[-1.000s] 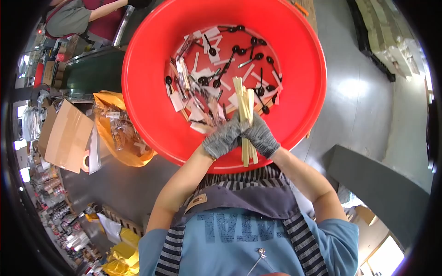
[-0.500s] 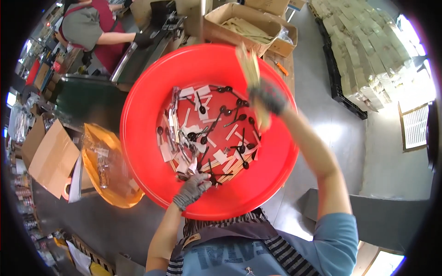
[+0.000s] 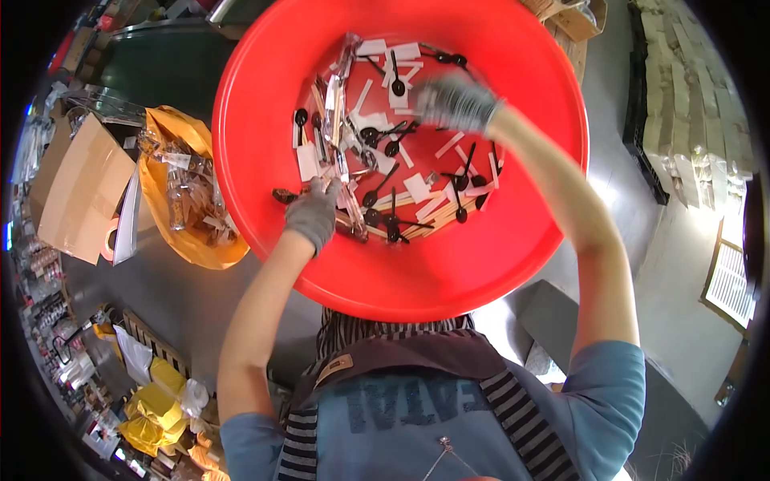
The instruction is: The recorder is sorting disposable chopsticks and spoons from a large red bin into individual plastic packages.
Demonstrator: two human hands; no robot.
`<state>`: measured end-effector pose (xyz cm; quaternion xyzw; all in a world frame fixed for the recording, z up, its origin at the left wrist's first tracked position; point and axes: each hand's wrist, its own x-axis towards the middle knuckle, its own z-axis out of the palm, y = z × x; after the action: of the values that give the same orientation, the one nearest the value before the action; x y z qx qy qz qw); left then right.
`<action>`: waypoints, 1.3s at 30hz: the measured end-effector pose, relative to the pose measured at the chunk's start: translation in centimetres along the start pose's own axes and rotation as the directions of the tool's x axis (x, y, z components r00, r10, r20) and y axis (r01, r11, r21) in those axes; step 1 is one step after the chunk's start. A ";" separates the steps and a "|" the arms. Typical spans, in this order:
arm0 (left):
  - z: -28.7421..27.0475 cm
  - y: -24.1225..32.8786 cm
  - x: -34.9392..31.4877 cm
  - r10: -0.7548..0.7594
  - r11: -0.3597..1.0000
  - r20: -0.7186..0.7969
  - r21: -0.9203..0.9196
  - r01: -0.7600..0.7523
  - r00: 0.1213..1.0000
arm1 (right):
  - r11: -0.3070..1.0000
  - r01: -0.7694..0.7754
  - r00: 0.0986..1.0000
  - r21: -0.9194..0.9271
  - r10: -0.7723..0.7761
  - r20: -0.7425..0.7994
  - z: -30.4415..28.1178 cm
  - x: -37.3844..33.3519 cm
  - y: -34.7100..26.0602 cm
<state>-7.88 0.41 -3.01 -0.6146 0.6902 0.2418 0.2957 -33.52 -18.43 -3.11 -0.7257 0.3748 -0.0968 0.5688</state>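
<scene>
Clear-wrapped packets (image 3: 337, 94) lay in the red tub (image 3: 261, 96), gloved left hand (image 3: 313, 215) right at them though I couldn't tell if it gripped any, blurry gloved right hand (image 3: 457, 100) farther in near black spoons (image 3: 398, 86), hold also unclear, with an orange bag (image 3: 212, 255) and cardboard box (image 3: 84, 188) off left.

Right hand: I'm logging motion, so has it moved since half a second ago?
Yes: against the red tub, the right hand has moved leftward, from over the tub's upper-right wall to above its littered bottom.
</scene>
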 end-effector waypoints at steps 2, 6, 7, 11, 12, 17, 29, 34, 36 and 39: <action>1.4 -1.1 2.4 -0.056 0.988 0.048 0.145 0.049 0.997 | 0.737 0.095 0.953 -0.669 0.128 0.276 7.9 -2.7 0.0; -2.0 -2.6 6.3 -0.137 0.969 -0.086 0.194 0.152 0.987 | 0.528 0.000 0.892 -0.850 0.384 0.238 15.5 -7.4 5.1; -5.1 -3.7 5.7 -0.036 0.977 -0.193 0.200 0.075 0.981 | 0.531 -0.057 0.893 -0.846 0.406 0.194 16.2 -8.0 5.7; -11.4 -8.3 6.1 -0.156 0.961 -0.759 0.031 0.274 0.632 | 0.576 0.084 0.982 -0.813 0.093 0.167 16.8 -8.2 7.7; -11.3 -6.8 7.0 -0.047 0.991 -0.853 0.025 0.131 0.519 | 0.577 0.049 0.986 -0.815 0.100 0.130 17.1 -8.2 9.1; -3.8 4.2 4.2 0.404 0.879 -0.334 0.401 -0.259 0.852 | 0.475 -0.041 0.994 -0.879 0.112 0.014 18.3 -5.1 9.2; 9.2 4.8 10.4 0.589 0.783 0.079 0.191 -0.592 0.804 | 0.533 -0.324 0.763 -0.782 0.635 0.117 6.8 -7.9 1.1; -0.6 1.4 10.3 0.447 0.893 0.065 0.025 -0.449 0.892 | 0.514 0.030 0.942 -0.858 0.273 0.196 13.8 -13.3 10.4; -1.6 -1.3 10.6 0.382 0.920 -0.145 -0.031 -0.390 0.913 | 0.441 0.015 0.988 -0.897 0.133 0.082 15.3 -13.5 11.1; -0.8 -3.0 12.1 0.341 0.873 -0.017 0.377 -0.310 0.940 | 0.463 0.208 0.867 -0.861 0.319 0.382 15.3 -13.8 12.8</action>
<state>-5.83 -9.06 -10.87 -0.4324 0.8285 0.1283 0.3320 -40.09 1.14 -15.80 -0.8984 0.2354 0.3193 0.1883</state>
